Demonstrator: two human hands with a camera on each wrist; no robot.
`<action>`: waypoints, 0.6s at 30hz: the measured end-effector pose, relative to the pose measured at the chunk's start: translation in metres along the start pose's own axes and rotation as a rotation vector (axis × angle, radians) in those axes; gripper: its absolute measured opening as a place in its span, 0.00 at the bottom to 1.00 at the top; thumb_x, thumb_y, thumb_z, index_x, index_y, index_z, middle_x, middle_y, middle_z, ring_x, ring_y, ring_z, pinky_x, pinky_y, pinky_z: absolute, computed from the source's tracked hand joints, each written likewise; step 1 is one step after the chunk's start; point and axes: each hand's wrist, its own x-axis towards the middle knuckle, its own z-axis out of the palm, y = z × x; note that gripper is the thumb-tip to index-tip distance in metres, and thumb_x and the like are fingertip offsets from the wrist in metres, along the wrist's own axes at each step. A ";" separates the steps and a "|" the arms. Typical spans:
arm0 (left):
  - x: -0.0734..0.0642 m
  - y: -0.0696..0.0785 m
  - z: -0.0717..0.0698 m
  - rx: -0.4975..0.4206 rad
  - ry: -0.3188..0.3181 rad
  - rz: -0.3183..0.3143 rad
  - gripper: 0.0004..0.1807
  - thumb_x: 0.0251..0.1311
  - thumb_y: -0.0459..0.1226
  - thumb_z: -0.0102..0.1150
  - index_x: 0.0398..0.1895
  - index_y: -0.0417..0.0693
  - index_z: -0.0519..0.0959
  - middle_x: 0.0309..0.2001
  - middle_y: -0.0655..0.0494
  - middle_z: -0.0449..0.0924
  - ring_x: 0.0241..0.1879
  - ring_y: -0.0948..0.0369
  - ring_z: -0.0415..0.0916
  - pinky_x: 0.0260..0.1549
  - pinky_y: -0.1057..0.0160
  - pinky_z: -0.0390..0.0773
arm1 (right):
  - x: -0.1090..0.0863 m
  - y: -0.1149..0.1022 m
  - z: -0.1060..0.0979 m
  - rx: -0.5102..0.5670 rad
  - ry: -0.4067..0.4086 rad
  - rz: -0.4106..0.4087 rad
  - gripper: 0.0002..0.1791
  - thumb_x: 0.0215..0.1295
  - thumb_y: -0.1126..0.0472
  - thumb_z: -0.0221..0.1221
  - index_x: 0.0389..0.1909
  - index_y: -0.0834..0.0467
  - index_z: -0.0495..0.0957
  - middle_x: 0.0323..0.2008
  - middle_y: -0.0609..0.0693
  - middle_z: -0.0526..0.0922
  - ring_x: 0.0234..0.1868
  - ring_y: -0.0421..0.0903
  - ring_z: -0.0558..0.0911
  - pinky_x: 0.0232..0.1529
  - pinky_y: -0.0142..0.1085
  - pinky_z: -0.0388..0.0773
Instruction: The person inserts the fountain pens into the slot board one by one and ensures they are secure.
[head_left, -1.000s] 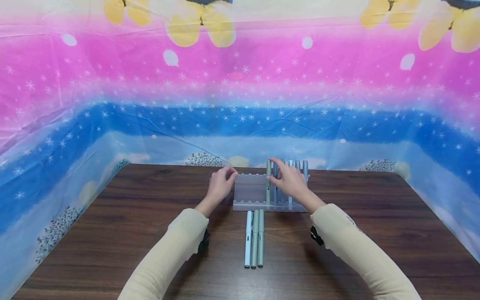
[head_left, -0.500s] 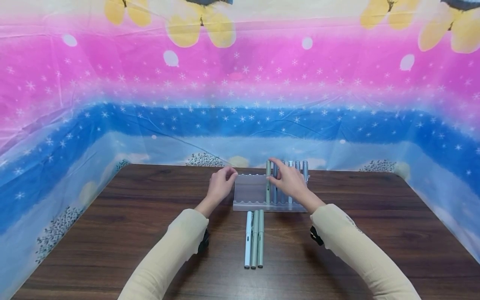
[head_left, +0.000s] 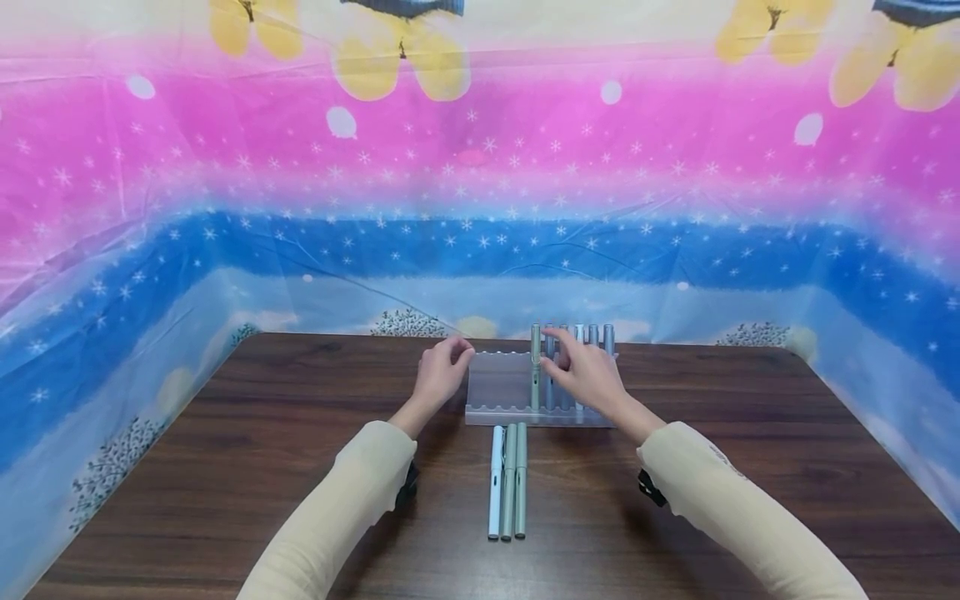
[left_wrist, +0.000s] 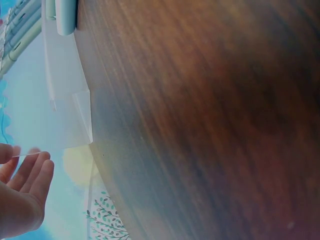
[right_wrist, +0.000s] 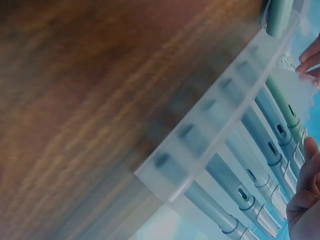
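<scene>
A clear pen rack point(head_left: 498, 385) stands on the table, its right half holding a row of upright pens. At its left edge my left hand point(head_left: 441, 372) pinches the clear side between thumb and fingers, which the left wrist view shows too. The leftmost racked pen is green point(head_left: 535, 393). Close to its right, my right hand point(head_left: 594, 382) has thumb and index finger parted, with nothing held between them. Behind that hand are several grey-blue pens point(right_wrist: 227, 182), partly hidden in the head view. In front of the rack lie a pale blue pen point(head_left: 496, 487) and two green pens point(head_left: 509, 492).
The dark wooden table point(head_left: 300, 467) spreads out to both sides of the rack. A patterned cloth point(head_left: 480, 250) hangs along the back and both sides. Dark straps show at both wrists under pale sleeves point(head_left: 337, 492).
My right hand has let go of the green pen in the rack and drawn slightly right. My left hand keeps its place at the rack's edge. The view has tilted up slightly.
</scene>
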 end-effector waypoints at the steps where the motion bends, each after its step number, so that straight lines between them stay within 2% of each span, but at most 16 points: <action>1: 0.000 0.000 0.000 0.001 0.001 0.001 0.07 0.60 0.37 0.50 0.35 0.44 0.76 0.33 0.53 0.78 0.29 0.58 0.72 0.35 0.58 0.70 | -0.002 0.000 0.000 0.000 -0.004 -0.004 0.23 0.59 0.54 0.55 0.56 0.55 0.67 0.12 0.40 0.67 0.08 0.38 0.62 0.09 0.32 0.56; 12: 0.001 0.001 0.000 0.013 0.005 -0.005 0.06 0.60 0.36 0.51 0.34 0.44 0.76 0.33 0.53 0.78 0.29 0.58 0.72 0.34 0.58 0.69 | -0.022 -0.012 0.001 0.061 -0.080 -0.016 0.19 0.58 0.57 0.57 0.50 0.56 0.72 0.14 0.37 0.69 0.11 0.36 0.65 0.11 0.31 0.60; 18: 0.001 0.001 0.000 0.008 0.003 -0.012 0.07 0.60 0.37 0.51 0.35 0.44 0.76 0.34 0.53 0.78 0.30 0.58 0.72 0.34 0.58 0.70 | -0.032 -0.016 0.007 0.094 -0.135 0.024 0.17 0.57 0.56 0.58 0.47 0.57 0.74 0.14 0.37 0.70 0.11 0.36 0.66 0.11 0.31 0.61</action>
